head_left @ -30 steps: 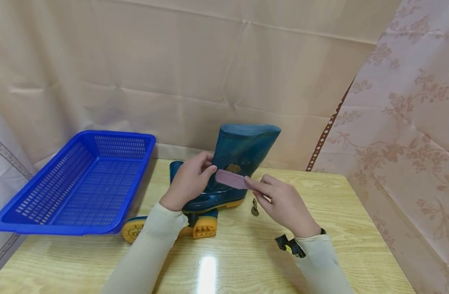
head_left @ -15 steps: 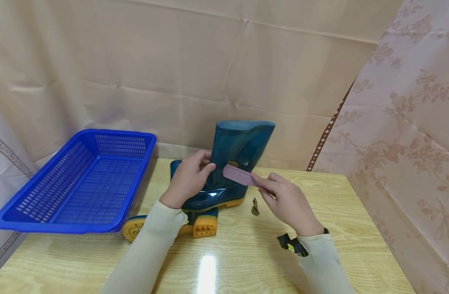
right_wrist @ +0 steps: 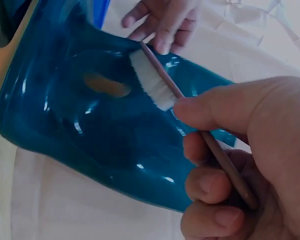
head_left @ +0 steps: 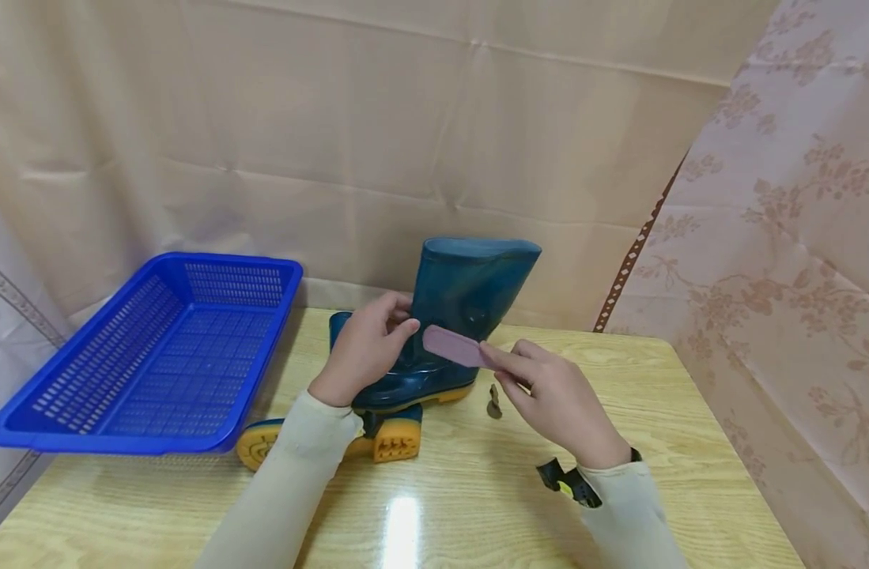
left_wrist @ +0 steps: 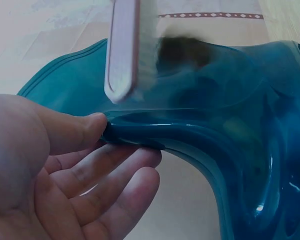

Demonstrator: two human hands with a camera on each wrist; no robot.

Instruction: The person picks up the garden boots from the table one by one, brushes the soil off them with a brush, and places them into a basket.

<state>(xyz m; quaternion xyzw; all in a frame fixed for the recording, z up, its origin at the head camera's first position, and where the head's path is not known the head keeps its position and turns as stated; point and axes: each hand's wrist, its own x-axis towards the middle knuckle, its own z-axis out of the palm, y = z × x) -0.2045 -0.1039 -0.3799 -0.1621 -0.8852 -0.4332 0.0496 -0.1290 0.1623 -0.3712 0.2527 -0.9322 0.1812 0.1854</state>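
A dark teal rain boot (head_left: pixel 470 284) with a yellow sole stands upright, its shaft leaning right. My left hand (head_left: pixel 366 348) pinches the shaft's front edge between thumb and fingers. In my right hand (head_left: pixel 555 395) is a pink-handled brush (head_left: pixel 451 346), gripped by its handle. Its white bristles (right_wrist: pixel 152 80) face the shaft; the right wrist view does not settle whether they touch it. A blurred brown patch (right_wrist: pixel 107 85) shows against the boot in the right wrist view. The left wrist view shows a dark brown blur (left_wrist: pixel 185 52) near the brush.
A second boot (head_left: pixel 397 439) lies on its side in front, sole toward me, partly behind my left forearm. On the left is a blue plastic basket (head_left: pixel 263 348). A small brown piece (head_left: pixel 494 401) lies on the wooden table (head_left: pixel 619 363) near the heel. Curtains hang behind.
The brush moved right, then back left and slightly down along the shaft. The boot's top tilted left and returned. The brown patch seen earlier on the shaft no longer shows in the head view.
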